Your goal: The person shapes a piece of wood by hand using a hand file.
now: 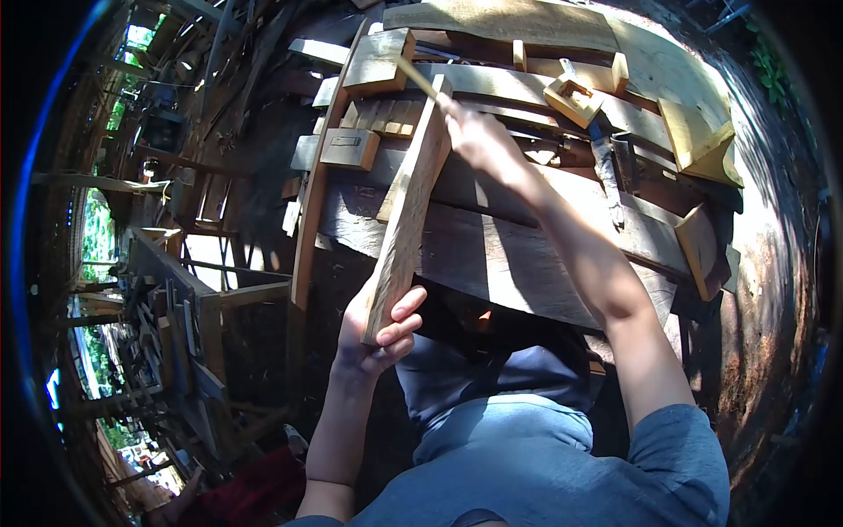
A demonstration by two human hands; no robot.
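Note:
My left hand (384, 329) is wrapped around the near end of a long wooden batten (408, 206), which slants up and away over the workbench (474, 250). My right hand (481, 140) is closed at the batten's far end. From its fingers a thin yellowish stick (418, 77) points up and to the left; blur hides exactly what it is. Just left of the batten's far end lie a thick wooden block (378, 60) and a smaller block with a slot (349, 147).
Right of my right forearm lie a hollowed wooden block (573, 98), a worn narrow tool (606, 171) and angled wood pieces (698, 140). Long planks (500, 22) run along the back. A wooden frame (206, 303) stands left, near red cloth on a person (255, 487).

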